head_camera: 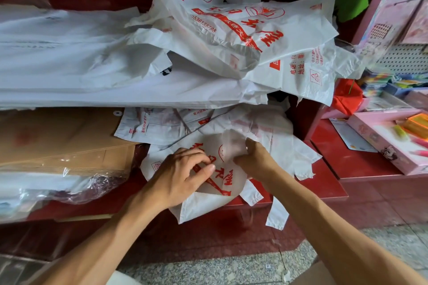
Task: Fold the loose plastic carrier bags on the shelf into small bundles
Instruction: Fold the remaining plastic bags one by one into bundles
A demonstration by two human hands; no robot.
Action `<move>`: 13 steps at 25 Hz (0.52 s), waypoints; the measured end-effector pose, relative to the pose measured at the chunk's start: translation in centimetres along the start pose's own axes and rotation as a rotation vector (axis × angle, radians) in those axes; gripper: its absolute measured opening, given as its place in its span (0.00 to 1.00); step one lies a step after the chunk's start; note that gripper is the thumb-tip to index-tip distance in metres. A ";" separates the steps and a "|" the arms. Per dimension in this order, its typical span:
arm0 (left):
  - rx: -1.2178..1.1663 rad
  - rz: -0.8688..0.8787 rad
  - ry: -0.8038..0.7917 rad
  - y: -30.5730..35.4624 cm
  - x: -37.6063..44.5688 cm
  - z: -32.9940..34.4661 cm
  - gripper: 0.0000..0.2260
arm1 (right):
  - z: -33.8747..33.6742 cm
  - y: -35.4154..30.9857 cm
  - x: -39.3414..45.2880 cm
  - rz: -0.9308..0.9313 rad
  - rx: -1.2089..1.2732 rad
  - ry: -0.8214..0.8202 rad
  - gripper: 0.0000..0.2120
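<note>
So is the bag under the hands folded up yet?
Not yet. The bag lies mostly spread on the shelf, its handles trailing over the edge. The left hand and right hand pinch it.

A carrier bag (208, 183) lies on the shelf (328, 183) front edge, beneath both hands. Behind it, loose bags (243, 30) are heaped. Cardboard (58, 136) lies left; a box (389, 143) sits right.

Both forearms are bare from the lower edge of the view up to the wrists, with no sleeves showing. The left hand (178, 174) and right hand (253, 157) wear no gloves, rings, watch or bracelet.
</note>
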State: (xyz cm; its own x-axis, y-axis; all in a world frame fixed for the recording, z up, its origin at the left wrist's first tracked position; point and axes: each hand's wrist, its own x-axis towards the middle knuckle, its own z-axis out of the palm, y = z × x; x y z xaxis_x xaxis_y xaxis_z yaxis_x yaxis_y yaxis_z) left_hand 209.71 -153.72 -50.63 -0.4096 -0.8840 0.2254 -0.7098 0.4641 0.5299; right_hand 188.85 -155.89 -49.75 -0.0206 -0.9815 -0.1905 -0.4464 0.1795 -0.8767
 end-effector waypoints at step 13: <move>0.333 -0.235 -0.088 -1.8 0.2 0.0 0.17 | -4.0 1.6 2.4 -0.245 0.189 0.196 0.42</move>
State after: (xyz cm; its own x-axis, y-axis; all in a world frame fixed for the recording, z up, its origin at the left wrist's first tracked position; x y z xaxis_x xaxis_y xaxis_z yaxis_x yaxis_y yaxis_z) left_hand 210.86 -154.72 -51.55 -0.2513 -0.9665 0.0515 -0.9304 0.2559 0.2623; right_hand 184.45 -158.21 -49.87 -0.1126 -0.9878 0.1072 -0.2863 -0.0711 -0.9555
